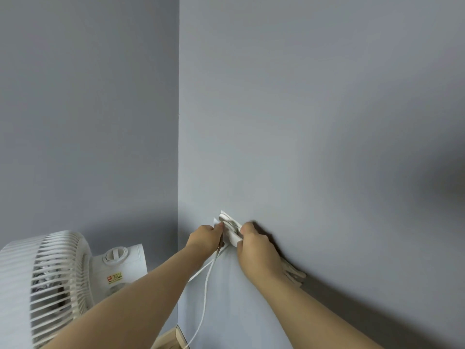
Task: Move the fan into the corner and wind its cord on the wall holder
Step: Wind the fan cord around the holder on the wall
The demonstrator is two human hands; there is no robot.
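The light is soft and even, rather dim, with a cool grey-blue cast over both walls. The wall left of the corner (178, 147) sits darker than the wall (314, 109) I face. My right hand (256, 250) and forearm throw a dark, soft-edged shadow to the right and below, so the light reaches me from the left. A vague dark patch sits at the far right edge. No glare anywhere. My hands and the white cord (205, 293) look slightly smeared. The fan (47, 278) grille at the lower left is stretched and blurred by the wide lens.
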